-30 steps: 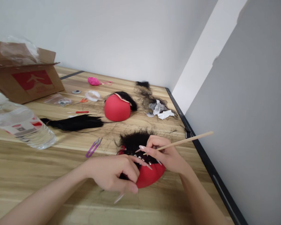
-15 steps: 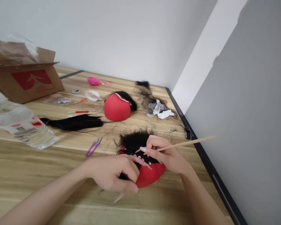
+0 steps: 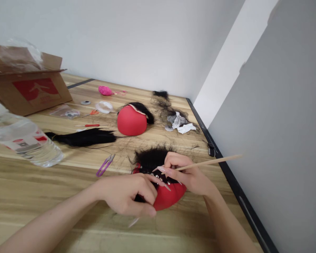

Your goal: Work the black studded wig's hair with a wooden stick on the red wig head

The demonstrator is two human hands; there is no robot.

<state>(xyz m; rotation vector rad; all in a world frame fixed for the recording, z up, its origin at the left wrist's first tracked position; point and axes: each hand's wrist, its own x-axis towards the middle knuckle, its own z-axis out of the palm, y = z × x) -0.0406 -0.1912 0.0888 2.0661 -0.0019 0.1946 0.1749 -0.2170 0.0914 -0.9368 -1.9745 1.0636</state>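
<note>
Change: wooden-handled needle [image 3: 208, 162] now lies flatter than a second ago, its free end lower; both hands otherwise unmoved, so the hair work reads as mid-stitch.

Right hand [image 3: 189, 175]: fingers pinched around the needle.

Left hand [image 3: 126, 195]: fingers curled onto red dome block [image 3: 168, 196], which sits at the near table, black hair [image 3: 150, 158] on top.

Edges: black table edge [image 3: 226, 175] just right of the hands; open wood near-left, purple snips [image 3: 105, 165] beside.

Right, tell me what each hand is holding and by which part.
The right hand pinches a thin wooden stick near its working end. The left hand grips the near edge of the red dome with black hair.
</note>
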